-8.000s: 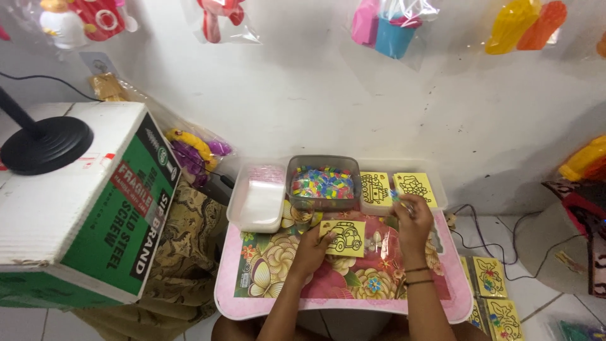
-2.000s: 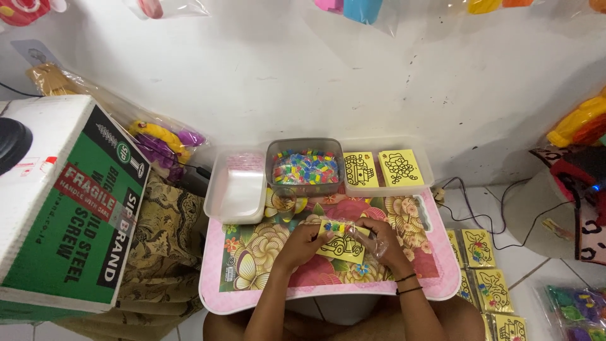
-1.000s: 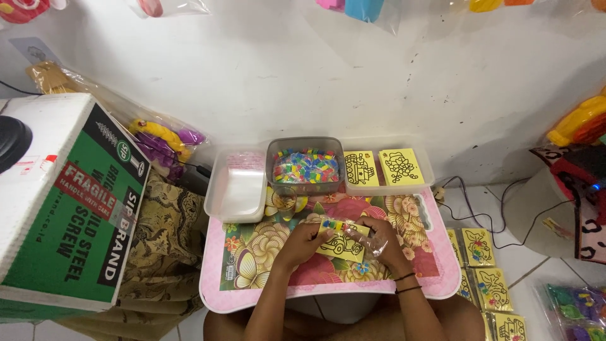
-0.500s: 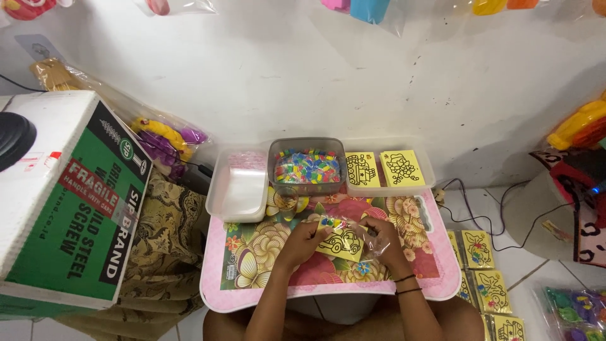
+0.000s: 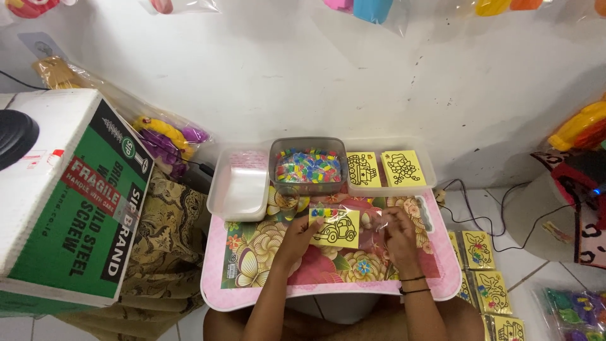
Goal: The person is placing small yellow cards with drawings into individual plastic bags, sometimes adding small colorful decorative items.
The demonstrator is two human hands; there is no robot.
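A yellow card with a black car outline (image 5: 335,228) lies inside a clear plastic sleeve on the pink flowered table (image 5: 265,278). Small coloured pieces sit along the card's top edge. My left hand (image 5: 297,235) holds the card's left side. My right hand (image 5: 396,232) grips the sleeve's right end. Just beyond the card stands a grey tub of small coloured pieces (image 5: 307,167).
An empty clear tray (image 5: 240,184) is left of the tub; a tray with two yellow picture cards (image 5: 386,169) is right of it. A large green and white cardboard box (image 5: 69,196) stands at the left. More yellow cards (image 5: 486,278) lie on the floor at the right.
The card has shifted slightly toward the tub and now sits squarer. My right hand has moved from on top of the card to the sleeve's right end.
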